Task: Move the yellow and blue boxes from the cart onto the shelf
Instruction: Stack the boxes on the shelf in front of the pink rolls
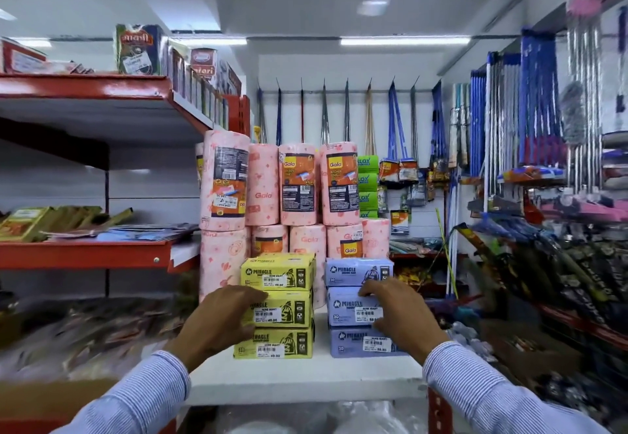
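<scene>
On the white shelf [306, 376], the left hand [221, 318] grips the middle yellow cardboard box [285, 309] of its stack; the right hand [397, 314] grips the middle blue cardboard box [346, 307].

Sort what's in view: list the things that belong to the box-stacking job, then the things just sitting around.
Job:
yellow boxes, stacked three high
blue boxes, stacked three high
white shelf
left hand on the yellow stack
right hand on the blue stack

Just around:
pink towel rolls
green packs
hanging mops

Box stacks [277, 304] side by side on shelf [306, 376], rolls [299, 182] behind.
</scene>
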Tool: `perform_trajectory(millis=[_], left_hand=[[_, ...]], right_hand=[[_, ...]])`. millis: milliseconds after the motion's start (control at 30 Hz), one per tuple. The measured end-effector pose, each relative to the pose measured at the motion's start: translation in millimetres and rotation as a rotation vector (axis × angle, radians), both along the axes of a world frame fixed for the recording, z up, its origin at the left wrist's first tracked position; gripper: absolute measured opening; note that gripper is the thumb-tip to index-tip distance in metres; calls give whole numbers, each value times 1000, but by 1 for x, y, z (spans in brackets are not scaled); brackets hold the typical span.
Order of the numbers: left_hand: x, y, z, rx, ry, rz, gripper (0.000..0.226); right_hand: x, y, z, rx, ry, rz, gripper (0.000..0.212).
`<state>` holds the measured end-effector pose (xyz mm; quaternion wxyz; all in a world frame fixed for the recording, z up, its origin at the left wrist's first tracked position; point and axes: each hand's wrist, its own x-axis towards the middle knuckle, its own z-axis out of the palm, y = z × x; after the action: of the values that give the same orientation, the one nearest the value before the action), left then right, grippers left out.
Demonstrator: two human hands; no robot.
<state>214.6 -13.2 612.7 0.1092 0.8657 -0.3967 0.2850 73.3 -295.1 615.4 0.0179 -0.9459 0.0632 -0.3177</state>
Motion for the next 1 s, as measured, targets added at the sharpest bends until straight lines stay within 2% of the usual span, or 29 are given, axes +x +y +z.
perform_trajectory(millis=[233, 400, 633, 800, 867, 1000], left_hand=[[-1, -3, 2, 16, 15, 18, 50], [-8, -7, 1, -2, 22, 32, 36], [-18, -15, -9, -110, 46, 52, 37], [-19, -17, -15, -140, 53, 44, 28], [-20, -17, -19, -149, 51, 26, 33], [-29, -16, -44, -68, -108, 40, 71]], right_hand=[[1, -3, -2, 23, 4, 25, 48], [1, 2, -9, -78, -9, 54, 57], [-1, 4, -19, -89, -56, 61, 57], [6, 6, -36, -189, -113, 23, 56], [6, 8, -41, -208, -125, 2, 55], [-5, 17, -52, -185, -79, -33, 67]])
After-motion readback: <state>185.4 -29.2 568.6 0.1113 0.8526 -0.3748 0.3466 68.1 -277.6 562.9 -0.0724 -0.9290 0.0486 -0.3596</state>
